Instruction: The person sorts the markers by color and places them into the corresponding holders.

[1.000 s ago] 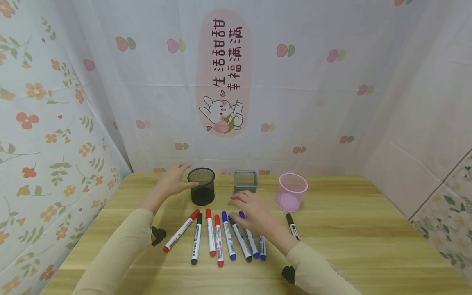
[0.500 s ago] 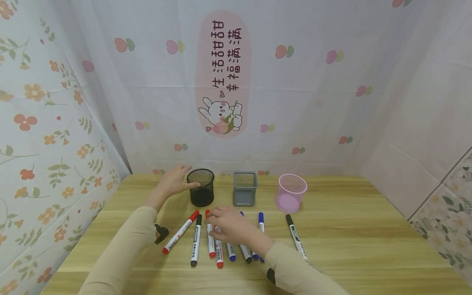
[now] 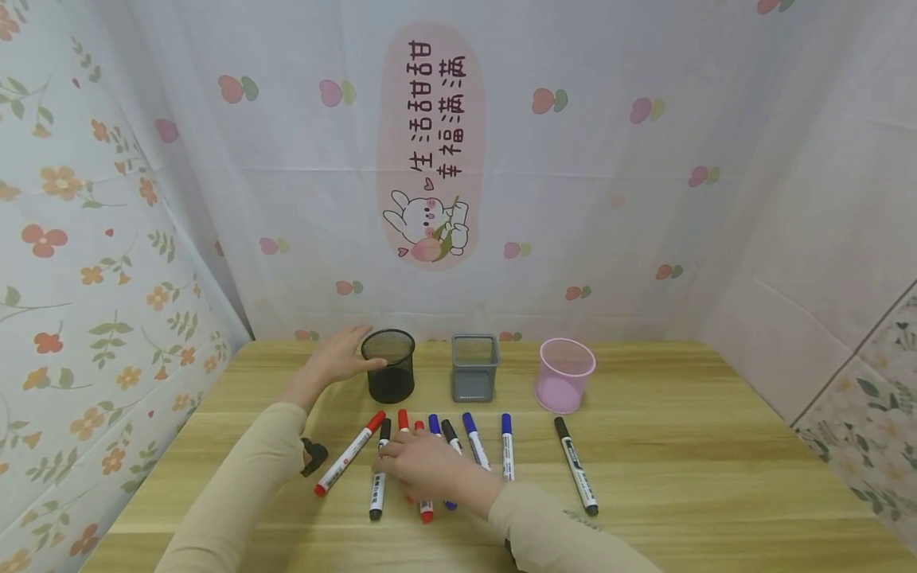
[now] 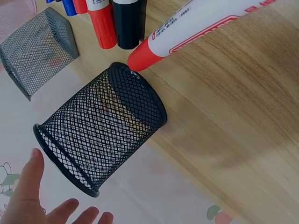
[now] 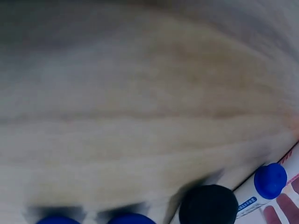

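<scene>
My left hand is at the left of a black mesh pen cup, thumb across its near side at the rim. The left wrist view shows the thumb and fingers spread around the cup's mouth. My right hand reaches low over a row of whiteboard markers, its fingertips right by a black marker. It partly covers two red markers, one of them a red marker with its end showing below the palm. A slanted red marker lies left of the row. In the right wrist view, fingertips show beside a blue marker's end.
Right of the black cup stand a grey square mesh cup and a pink round cup. Blue markers, including one blue marker, lie right of the hand. Farther right lies another black marker. A printed curtain hangs behind the wooden table.
My right hand has moved left and toward me, from in front of the grey cup to over the red markers, uncovering that cup and blue markers. The left hand stays at the black cup.
</scene>
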Demonstrator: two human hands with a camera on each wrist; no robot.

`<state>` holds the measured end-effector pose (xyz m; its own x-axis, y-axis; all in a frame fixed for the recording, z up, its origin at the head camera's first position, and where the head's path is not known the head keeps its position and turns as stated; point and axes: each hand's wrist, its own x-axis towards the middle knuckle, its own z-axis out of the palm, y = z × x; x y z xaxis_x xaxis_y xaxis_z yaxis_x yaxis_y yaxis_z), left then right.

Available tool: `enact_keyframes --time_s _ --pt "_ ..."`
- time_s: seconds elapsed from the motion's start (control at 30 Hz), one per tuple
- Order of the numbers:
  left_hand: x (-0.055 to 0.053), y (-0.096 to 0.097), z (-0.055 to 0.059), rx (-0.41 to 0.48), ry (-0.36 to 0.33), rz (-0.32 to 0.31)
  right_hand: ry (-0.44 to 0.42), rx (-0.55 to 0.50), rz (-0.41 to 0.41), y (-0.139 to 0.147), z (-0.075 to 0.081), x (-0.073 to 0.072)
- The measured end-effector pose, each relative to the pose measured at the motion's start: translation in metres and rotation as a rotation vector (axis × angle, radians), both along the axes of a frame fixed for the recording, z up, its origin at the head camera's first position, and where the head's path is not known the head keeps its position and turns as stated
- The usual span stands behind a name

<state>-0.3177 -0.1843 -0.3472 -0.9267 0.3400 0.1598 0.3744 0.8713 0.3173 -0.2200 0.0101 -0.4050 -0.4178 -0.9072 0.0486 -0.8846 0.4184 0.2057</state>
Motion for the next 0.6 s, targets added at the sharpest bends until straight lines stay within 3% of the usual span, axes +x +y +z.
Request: enact_keyframes --time_s 0.13,0.3,0.6 --pt "-0.0004 0.0006 -0.0006 -0.007 -0.004 -0.007 -0.007 0.065 0.009 -0.0053 -0.0021 0.0035" --pt "-0.0010 0.0013 -0.0006 -0.007 -0.005 -0.009 -0.010 0.068 0.019 -0.0088 -0.0034 0.0065" --pt "-0.0022 0.0029 -0.0029 -0.004 0.007 -0.008 0.110 0.031 0.080 -0.0108 -0.0062 0.0106"
